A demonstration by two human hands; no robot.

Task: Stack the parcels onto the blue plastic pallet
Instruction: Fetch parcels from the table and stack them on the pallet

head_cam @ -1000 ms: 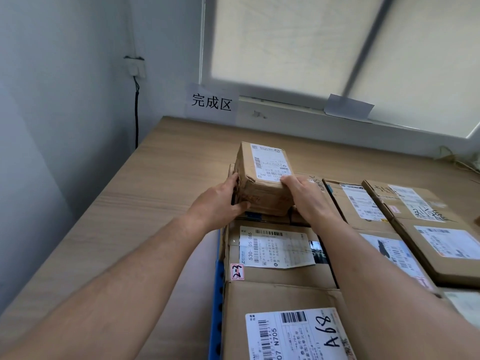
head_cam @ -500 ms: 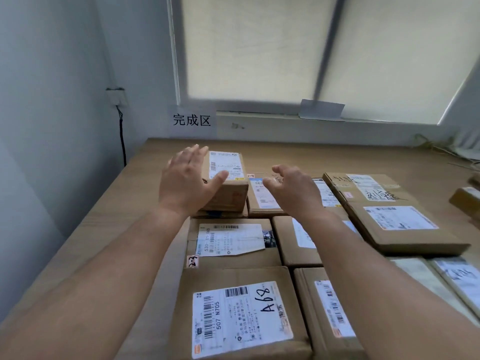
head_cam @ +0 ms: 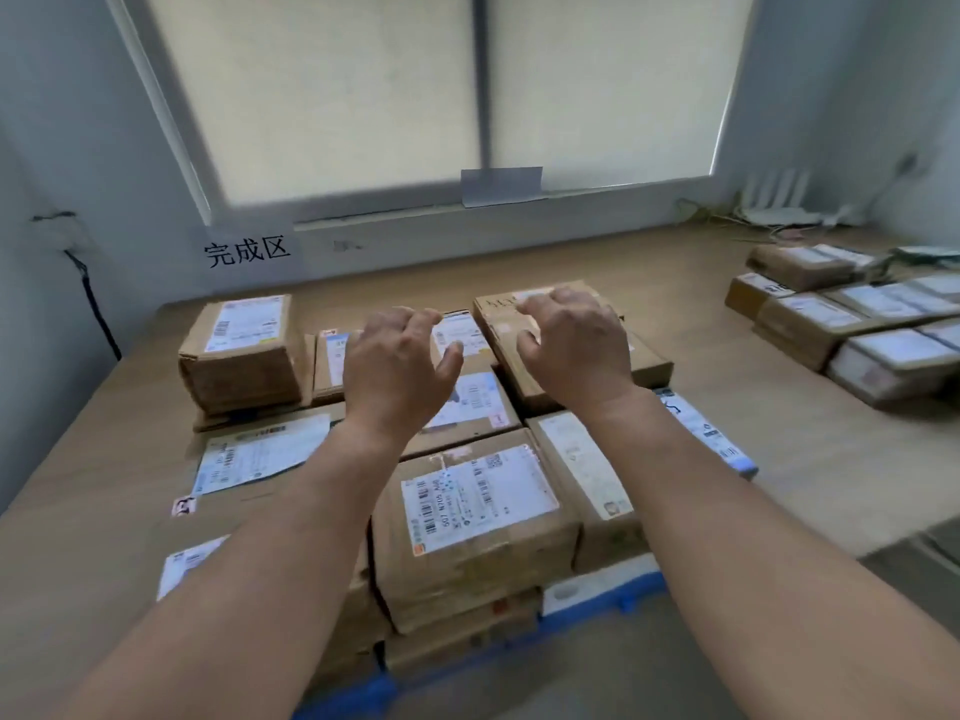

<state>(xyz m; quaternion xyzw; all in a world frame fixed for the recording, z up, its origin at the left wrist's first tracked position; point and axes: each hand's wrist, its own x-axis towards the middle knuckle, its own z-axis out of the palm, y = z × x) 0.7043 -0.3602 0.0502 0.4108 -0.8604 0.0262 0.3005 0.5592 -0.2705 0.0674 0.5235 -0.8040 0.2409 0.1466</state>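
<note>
Nearest to me, a strip of the blue plastic pallet [head_cam: 602, 589] shows at the bottom edge of the stack, under the brown cardboard parcels. Right above it sits a tall brown cardboard parcel with a white barcode label [head_cam: 475, 504], resting on flatter cartons. To its left, partly behind my left forearm, lies a wide flat carton with a white shipping label [head_cam: 260, 452]; to its right a narrow brown box with a pale label [head_cam: 587, 470] fills the row.

My two bare forearms reach forward over these. The left hand [head_cam: 397, 366] hangs in the air above the middle of the stack, palm down, fingers loosely curled and spread, gripping nothing. The right hand [head_cam: 576, 348] is just beside it, also palm down with fingers apart and bent, empty; whether its fingertips touch the carton under them I cannot tell.

Under the right hand lies a large flat brown carton with handwriting on its top [head_cam: 498, 314]. At the far left corner of the stack stands a small upright brown cardboard box with a white label on top [head_cam: 241, 350], set on the layer below and well apart from both hands.

Off to the right, on the light wooden floor [head_cam: 779, 439], a separate group of brown parcels [head_cam: 852, 324] waits. Beyond, a white wall sign with black Chinese characters [head_cam: 247, 252] sits below the window with its pale blind [head_cam: 363, 96].
</note>
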